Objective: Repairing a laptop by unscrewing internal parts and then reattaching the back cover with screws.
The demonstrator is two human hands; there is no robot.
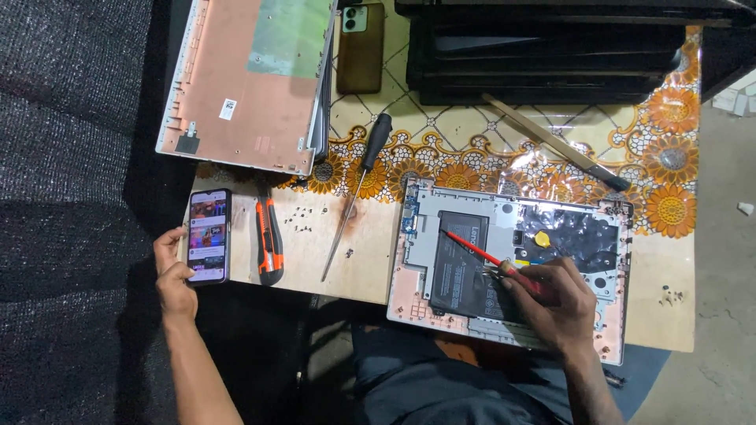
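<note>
In the head view we see the right hand [555, 303] at lower right, fingers pinched around a red-handled screwdriver [488, 256] whose tip rests on the black battery [458, 264]. That battery lies inside the opened laptop base [504, 267], a shallow shell right of centre that also holds a silver plate, a black foil patch and a small yellow disc [542, 236].

At left of centre, the left hand [175, 271] is loosely curled, thumb touching the lower edge of a lit smartphone [209, 234] lying flat on the table [358, 260]. Just beside the phone lies an orange-and-black utility knife [268, 240], then loose screws [299, 216] and a black-handled screwdriver [356, 193]. At upper left we see the removed bottom cover [244, 79], inner side up, with a brown phone [361, 47] beside it. Stacked dark laptops [543, 55] fill the upper right.
</note>
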